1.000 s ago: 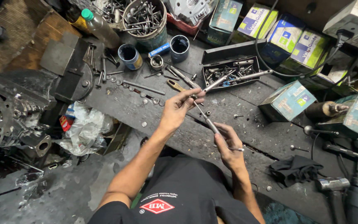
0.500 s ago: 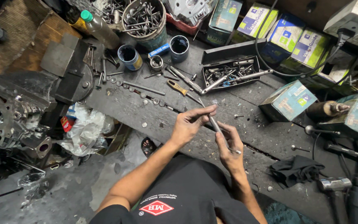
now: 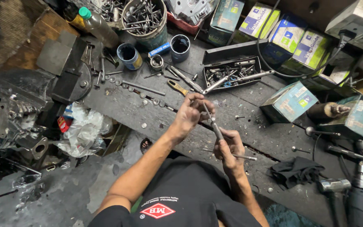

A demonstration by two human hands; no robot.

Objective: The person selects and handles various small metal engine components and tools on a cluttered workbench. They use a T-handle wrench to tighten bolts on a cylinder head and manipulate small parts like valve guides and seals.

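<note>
Over the dark, greasy workbench (image 3: 118, 103) both of my hands hold one slim metal hand tool (image 3: 215, 126). My right hand (image 3: 228, 148) grips its thicker handle from below. The fingertips of my left hand (image 3: 190, 113) pinch the thin upper tip of the shaft. A thin steel rod (image 3: 236, 156) lies on the bench just under my right hand. A yellow-handled tool (image 3: 177, 88) rests a little beyond my left hand.
A bucket of valves (image 3: 144, 17), two dark cups (image 3: 129, 56) (image 3: 180, 47), a black tray of bits (image 3: 232, 75) and several teal boxes (image 3: 288, 101) crowd the bench's far side. An engine block (image 3: 5, 122) and vise (image 3: 66, 69) stand left; a black rag (image 3: 295, 170) and hammer (image 3: 337, 189) right.
Both hands have drawn back from the bench toward my body with the tool. My left hand has slid up to pinch its tip.
</note>
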